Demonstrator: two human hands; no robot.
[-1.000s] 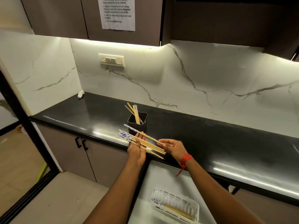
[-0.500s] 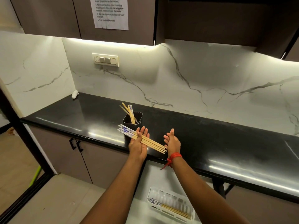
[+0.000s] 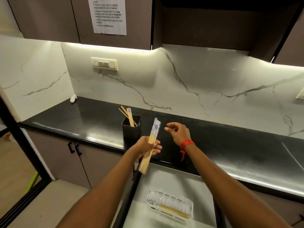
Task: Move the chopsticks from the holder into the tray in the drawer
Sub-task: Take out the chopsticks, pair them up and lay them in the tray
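There it goes: the bundle of chopsticks (image 3: 154, 131) that lay almost flat across your open palms half a second ago has swung up steep, patterned ends high, plain ends hanging over the open drawer (image 3: 164, 178). Your left grip (image 3: 146, 146) has closed round the middle of it. Your right grip (image 3: 178, 133) has come away and hovers just beside the patterned ends, fingers loosely curled, holding nothing. So the evening-up looks finished and the bundle is ready to be carried. The tray (image 3: 190, 204) below already holds a few sticks. The holder (image 3: 131, 129) on the surface (image 3: 230, 145) still has several sticks (image 3: 129, 115) in it, so at least one more trip looks likely.
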